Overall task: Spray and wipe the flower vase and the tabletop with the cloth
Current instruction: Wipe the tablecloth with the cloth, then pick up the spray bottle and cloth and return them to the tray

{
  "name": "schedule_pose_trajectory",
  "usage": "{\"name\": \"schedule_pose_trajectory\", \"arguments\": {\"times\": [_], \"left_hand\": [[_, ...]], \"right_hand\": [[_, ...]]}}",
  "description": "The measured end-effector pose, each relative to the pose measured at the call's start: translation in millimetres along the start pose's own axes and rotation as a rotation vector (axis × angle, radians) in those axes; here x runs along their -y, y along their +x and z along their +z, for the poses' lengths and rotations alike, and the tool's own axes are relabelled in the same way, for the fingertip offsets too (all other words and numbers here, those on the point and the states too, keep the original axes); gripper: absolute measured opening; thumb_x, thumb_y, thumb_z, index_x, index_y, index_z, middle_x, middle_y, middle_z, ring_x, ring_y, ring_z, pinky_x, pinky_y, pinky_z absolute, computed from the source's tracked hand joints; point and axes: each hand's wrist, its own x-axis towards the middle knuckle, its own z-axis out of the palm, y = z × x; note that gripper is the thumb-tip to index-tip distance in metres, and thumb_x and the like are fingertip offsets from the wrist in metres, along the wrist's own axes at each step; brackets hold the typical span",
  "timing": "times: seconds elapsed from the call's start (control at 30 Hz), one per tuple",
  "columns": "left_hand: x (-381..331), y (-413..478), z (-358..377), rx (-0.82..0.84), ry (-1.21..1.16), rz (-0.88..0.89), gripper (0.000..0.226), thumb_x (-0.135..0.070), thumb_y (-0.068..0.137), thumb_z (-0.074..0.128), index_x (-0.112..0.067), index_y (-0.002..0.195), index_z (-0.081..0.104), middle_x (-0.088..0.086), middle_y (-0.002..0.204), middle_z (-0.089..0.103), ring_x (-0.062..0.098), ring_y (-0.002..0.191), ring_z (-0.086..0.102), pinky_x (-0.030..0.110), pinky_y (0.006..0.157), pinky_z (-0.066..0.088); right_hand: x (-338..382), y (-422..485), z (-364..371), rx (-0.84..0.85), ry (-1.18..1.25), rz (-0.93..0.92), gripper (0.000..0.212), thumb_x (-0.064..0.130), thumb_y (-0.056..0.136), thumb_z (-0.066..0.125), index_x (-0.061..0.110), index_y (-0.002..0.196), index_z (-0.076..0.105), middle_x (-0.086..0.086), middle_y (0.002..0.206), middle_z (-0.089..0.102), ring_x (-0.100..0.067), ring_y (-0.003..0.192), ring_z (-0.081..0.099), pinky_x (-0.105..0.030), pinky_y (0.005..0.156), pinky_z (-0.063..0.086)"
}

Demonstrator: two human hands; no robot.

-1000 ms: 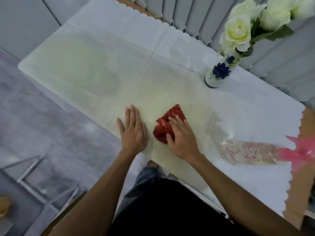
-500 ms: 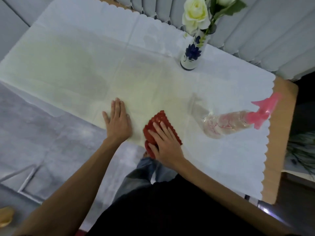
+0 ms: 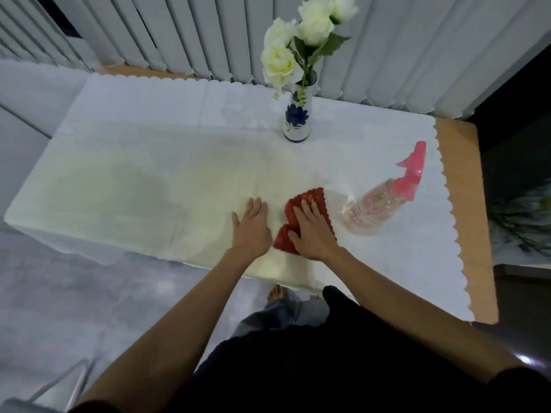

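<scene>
The red cloth is pinned flat under the right hand near the front edge of the bench, right about the middle of its width. That hand's grip isn't closed around anything, the fingers are laid out straight and spread over the cloth, palm down, so it's pressed rather than pinched. A scalloped corner of the cloth can be seen poking out past the fingertips, and another bit sticks out by the thumb.

The left hand is planted flat on the white tablecloth just beside the cloth, fingers together and extended, nothing held in it.

The flower vase is stood upright further back, near the far edge, white with a blue flower pattern, with white roses in it. It's well apart from both hands.

The spray bottle is seen just to the right of the cloth, clear body with a pink trigger head; whether it's lying down or standing can't be told from this angle. A yellowish patch is visible across the front half of the tablecloth.
</scene>
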Motion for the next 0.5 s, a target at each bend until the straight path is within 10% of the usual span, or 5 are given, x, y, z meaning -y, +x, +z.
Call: {"name": "schedule_pose_trajectory", "arguments": {"times": [0.17,0.3,0.5], "left_hand": [[-34,5,21,-0.005,-0.005,0.229,0.075,0.002,0.091,0.045,-0.015,0.160,0.019,0.001,0.170,0.011,0.021,0.158,-0.001,0.054,0.125,0.005],[-50,7,45,-0.027,0.150,0.472,0.071,-0.012,0.094,0.056,-0.021,0.158,0.027,-0.002,0.169,0.015,0.021,0.158,0.003,0.052,0.125,0.004],[-48,11,68,-0.130,-0.017,0.478,0.047,0.000,0.085,0.054,-0.018,0.124,0.072,0.001,0.140,0.063,0.023,0.142,0.047,0.052,0.123,0.022]], "right_hand": [[-9,-62,-8,-0.074,0.157,0.042,0.068,0.041,0.096,0.058,0.019,0.157,0.037,-0.003,0.165,0.037,-0.029,0.156,0.020,-0.052,0.126,0.017],[-58,-120,-38,-0.111,0.392,0.301,0.035,0.040,0.099,0.059,0.017,0.122,0.072,0.003,0.127,0.071,-0.019,0.119,0.064,-0.027,0.096,0.045],[-89,-141,-97,-0.332,0.692,0.553,0.060,0.045,0.095,0.067,0.025,0.148,0.046,-0.006,0.144,0.060,-0.023,0.127,0.060,-0.027,0.091,0.043]]}}
